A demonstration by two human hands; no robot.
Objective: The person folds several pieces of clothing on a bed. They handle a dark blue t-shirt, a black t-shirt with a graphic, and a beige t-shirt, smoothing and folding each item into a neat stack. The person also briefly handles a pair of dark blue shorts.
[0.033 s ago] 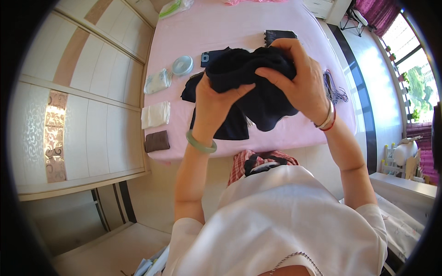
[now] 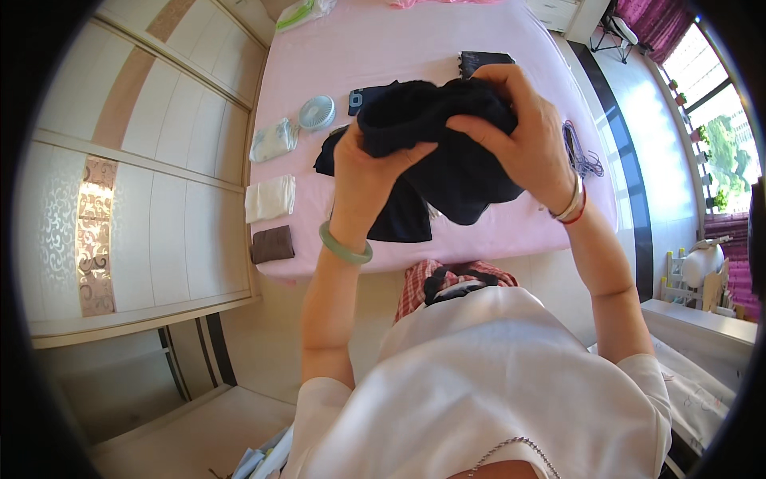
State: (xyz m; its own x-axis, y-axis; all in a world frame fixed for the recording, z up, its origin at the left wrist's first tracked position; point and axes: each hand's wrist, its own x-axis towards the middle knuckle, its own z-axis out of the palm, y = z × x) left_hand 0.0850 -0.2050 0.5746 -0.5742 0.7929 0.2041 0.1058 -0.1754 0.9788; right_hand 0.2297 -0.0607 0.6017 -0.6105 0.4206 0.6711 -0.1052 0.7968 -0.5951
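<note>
A black, soft-looking garment [image 2: 463,172] is stretched between both hands above the bed [image 2: 415,40], its upper part bunched into a thick curved band, the rest drooping in loose folds below the fingers. The left hand [image 2: 371,164] grips one end, thumb lying along the cloth; the right hand [image 2: 527,140] curls around the other, thumb and fingers pinching it. Pink sheet stretches beyond both hands, and the bed's near edge runs below them. Dark cloth [image 2: 403,214] lies flat beneath the left hand. Farther left sit a round, ribbed fan [image 2: 317,112] and a flat folded brown cloth [image 2: 273,244].
</note>
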